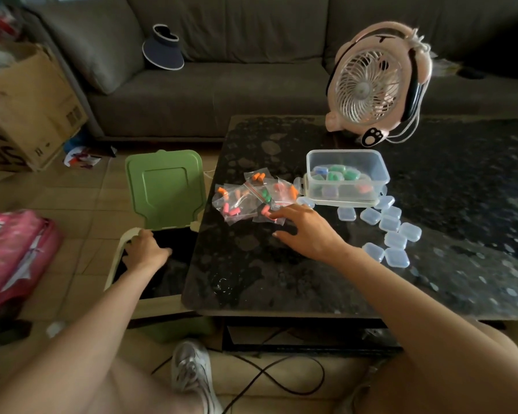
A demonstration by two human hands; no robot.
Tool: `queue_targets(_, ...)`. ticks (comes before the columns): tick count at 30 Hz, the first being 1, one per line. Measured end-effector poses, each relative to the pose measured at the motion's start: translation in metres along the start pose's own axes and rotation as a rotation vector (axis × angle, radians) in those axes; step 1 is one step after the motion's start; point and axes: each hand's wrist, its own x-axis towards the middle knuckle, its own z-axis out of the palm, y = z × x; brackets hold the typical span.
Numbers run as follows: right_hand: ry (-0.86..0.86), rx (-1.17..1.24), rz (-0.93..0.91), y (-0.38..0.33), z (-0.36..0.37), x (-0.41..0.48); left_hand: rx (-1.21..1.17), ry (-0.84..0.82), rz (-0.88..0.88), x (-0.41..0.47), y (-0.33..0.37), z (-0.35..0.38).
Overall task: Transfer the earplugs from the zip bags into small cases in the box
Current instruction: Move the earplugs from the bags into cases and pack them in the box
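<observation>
Several clear zip bags [245,198] with orange, pink and green earplugs lie in a heap on the dark table [251,279]. My right hand [305,228] reaches over the table with fingers spread, its fingertips touching the nearest bag. A clear plastic box [346,177] behind the bags holds several small cases with earplugs inside. Several empty clear small cases [392,231] lie scattered to the right of the box. My left hand [145,249] hovers over the open bin [123,243] left of the table, fingers loosely curled, nothing seen in it.
The bin's green lid [165,186] stands upright against the table's left edge. A pink fan [374,82] stands at the table's back. A grey sofa, a cardboard box [27,106] and a pink bag [12,252] surround the area. A cable runs across the floor near my shoe [192,372].
</observation>
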Motion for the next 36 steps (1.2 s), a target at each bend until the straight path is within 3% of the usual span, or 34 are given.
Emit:
queue_targets(3, -0.008, -0.004, 0.012, 0.005, -0.003, -0.004, 0.081, 0.076, 0.116, -0.034, 0.029, -0.016)
queue_targets(8, -0.001, -0.01, 0.046, 0.014, -0.011, -0.011, -0.006, 0.27, 0.557, -0.083, 0.087, -0.028)
queue_targets(13, -0.013, -0.031, 0.077, 0.02, -0.016, -0.015, -0.027, 0.23, 0.925, -0.119, 0.137, -0.012)
queue_targets(19, 0.002, -0.177, 0.028, 0.028, -0.011, -0.008, 0.031, 0.141, 0.938, -0.144, 0.17, 0.022)
queue_targets(23, -0.121, -0.42, -0.026, 0.033, -0.002, -0.001, 0.059, 0.075, 0.906, -0.147, 0.18, 0.038)
queue_targets(27, -0.137, -0.415, 0.022, 0.035, 0.003, 0.002, 0.058, 0.026, 0.872, -0.148, 0.185, 0.045)
queue_targets(31, -0.053, -0.301, 0.02, 0.031, -0.002, 0.004, 0.046, 0.132, 0.926, -0.15, 0.183, 0.044)
queue_targets(36, 0.051, -0.157, -0.12, 0.029, -0.006, 0.0, 0.085, 0.291, 1.047, -0.149, 0.178, 0.039)
